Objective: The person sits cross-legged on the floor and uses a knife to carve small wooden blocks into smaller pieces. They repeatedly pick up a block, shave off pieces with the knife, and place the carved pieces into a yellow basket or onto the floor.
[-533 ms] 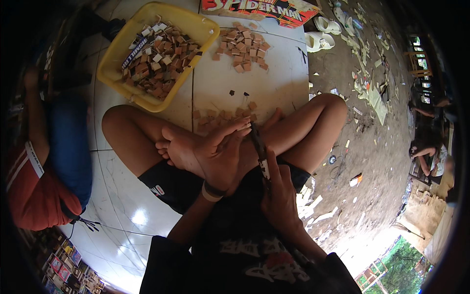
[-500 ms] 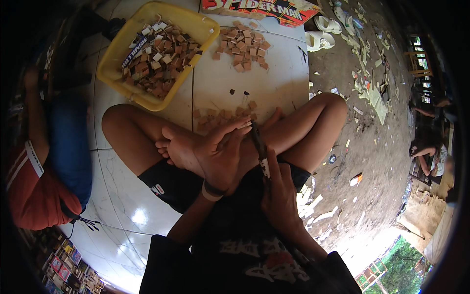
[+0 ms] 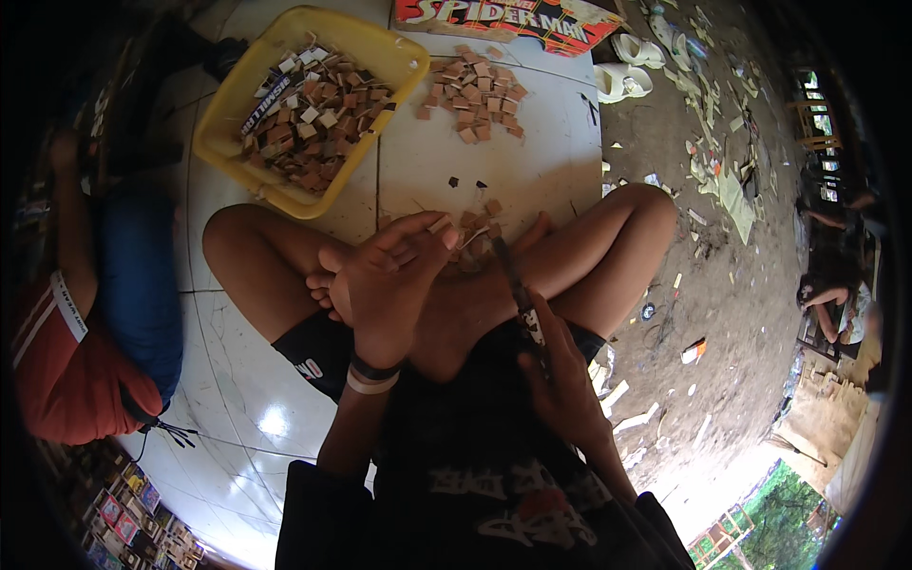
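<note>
My left hand [image 3: 388,285] is raised over my crossed legs, pinching a small square brown piece [image 3: 439,224] between thumb and fingertips. In my right hand [image 3: 562,385] is a knife [image 3: 514,283] with a narrow dark blade and a black-and-white patterned handle. Its blade points up and away from me, just right of the left fingertips and apart from the piece. Beyond my hands, loose brown squares [image 3: 472,228] lie on the white tiles, partly hidden by the left hand. A thin pale sliver shows among them.
A yellow basin [image 3: 214,123] full of similar squares stands at the far left, a pile of squares [image 3: 478,95] beside it. Behind is a printed box [image 3: 508,21]. White clogs [image 3: 622,84] and scraps lie on the dirt floor at right. Another person [image 3: 95,361] sits at left.
My left hand has moved left, away from the blade, with the square piece now showing in its fingertips. The right hand and knife have shifted slightly right and toward me.
</note>
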Demonstrator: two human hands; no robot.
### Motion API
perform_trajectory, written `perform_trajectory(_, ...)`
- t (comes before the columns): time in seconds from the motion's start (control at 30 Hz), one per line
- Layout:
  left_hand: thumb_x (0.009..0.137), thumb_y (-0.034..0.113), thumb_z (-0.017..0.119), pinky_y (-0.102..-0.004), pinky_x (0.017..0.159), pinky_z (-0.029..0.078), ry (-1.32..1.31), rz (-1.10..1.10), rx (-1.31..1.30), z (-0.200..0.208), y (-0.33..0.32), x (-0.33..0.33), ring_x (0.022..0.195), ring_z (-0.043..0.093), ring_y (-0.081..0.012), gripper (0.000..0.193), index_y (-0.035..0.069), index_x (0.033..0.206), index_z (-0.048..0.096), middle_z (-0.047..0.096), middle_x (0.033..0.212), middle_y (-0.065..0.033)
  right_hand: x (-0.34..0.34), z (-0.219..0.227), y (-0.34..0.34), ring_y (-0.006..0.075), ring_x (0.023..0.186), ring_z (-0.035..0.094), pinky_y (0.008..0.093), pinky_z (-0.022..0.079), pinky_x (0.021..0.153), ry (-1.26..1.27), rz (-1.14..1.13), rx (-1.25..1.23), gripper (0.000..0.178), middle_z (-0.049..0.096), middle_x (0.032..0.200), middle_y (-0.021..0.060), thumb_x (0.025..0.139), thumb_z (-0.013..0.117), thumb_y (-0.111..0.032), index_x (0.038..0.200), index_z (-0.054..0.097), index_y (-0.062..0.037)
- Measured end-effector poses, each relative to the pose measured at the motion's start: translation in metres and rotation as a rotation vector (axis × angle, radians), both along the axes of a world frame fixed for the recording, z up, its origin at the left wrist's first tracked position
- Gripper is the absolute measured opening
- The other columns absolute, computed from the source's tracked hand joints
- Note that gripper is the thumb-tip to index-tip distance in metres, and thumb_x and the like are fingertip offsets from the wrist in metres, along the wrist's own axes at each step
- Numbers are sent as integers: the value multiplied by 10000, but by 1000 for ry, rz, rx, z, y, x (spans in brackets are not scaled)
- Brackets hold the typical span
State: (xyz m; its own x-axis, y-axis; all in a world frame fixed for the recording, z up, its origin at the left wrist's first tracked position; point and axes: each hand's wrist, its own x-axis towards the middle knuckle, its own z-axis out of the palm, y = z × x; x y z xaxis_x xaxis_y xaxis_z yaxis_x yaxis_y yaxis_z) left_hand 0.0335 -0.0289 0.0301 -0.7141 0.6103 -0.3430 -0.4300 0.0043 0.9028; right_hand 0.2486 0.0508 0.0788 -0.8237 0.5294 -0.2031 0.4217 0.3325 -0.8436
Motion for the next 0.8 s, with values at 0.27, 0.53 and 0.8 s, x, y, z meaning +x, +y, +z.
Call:
perform_trajectory(0.27, 973, 70, 787, -221, 894, 557, -27, -197, -103, 12, -6, -8, 989, 727, -117, 334, -70, 1262, 696, 772, 1053, -81, 1, 4, 1, 446, 1182, 606, 457, 490, 1010, 25, 15, -111, 752, 571, 1330, 264, 989, 612, 41, 1667, 296, -41)
perform_trajectory(0.53, 943, 10, 803, -221, 841, 563, -122, 15, 110, 3, 0, 9, 920, 714, -92, 277, -69, 1192, 715, 776, 1028, -82, -1, 5, -11, 439, 1103, 632, 461, 494, 983, -26, -67, -213, 712, 609, 1223, 266, 1023, 623, -37, 1663, 311, -30)
perform_trajectory(0.8, 955, -11, 771, -239, 877, 570, -139, -60, 149, 8, 4, 8, 963, 718, -118, 310, -55, 1244, 669, 753, 1059, -88, -2, 8, -12, 401, 1032, 633, 418, 514, 931, -53, -55, -141, 759, 620, 1198, 251, 976, 639, 38, 1662, 322, -39)
